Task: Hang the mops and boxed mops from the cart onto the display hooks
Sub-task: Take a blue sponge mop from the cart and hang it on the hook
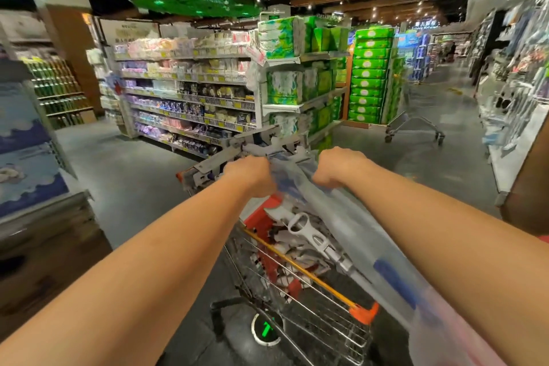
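Head view: left hand and right hand both grip plastic-wrapped mop, lying lengthwise over cart. Risk: slippery wrap slides through fists, or mop head snags cart's far end.

We stretch both bare forearms from the lower corners to mid-frame, left hand and right hand side by side, fingers curled on a plastic-wrapped mop.
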`<action>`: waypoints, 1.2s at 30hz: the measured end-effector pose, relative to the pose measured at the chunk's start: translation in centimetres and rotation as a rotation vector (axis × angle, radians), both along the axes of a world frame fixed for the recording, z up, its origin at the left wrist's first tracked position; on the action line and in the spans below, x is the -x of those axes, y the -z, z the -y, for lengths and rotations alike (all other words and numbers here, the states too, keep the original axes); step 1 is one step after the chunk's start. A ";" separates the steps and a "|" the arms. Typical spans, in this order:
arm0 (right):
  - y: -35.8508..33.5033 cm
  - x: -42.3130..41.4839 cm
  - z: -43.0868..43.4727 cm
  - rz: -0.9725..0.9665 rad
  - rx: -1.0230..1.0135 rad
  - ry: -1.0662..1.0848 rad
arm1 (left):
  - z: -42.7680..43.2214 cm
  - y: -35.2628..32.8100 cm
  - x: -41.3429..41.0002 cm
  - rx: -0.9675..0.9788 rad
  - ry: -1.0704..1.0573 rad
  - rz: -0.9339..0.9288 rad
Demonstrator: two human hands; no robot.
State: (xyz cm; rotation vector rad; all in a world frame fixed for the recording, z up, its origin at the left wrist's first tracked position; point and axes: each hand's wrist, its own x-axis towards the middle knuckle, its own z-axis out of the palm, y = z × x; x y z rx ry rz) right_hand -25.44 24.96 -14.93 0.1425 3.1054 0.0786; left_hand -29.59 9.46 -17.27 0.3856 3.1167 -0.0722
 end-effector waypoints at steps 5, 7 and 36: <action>2.0 4.3 -0.5 0.059 0.017 -0.052 | 0.0 1.6 3.2 -0.012 -0.097 0.020; 2.6 6.0 -0.4 0.059 0.020 -0.069 | 0.0 2.2 4.6 -0.020 -0.118 0.006; 8.8 33.7 5.4 0.114 0.063 0.132 | 3.6 8.7 33.5 -0.066 0.041 0.078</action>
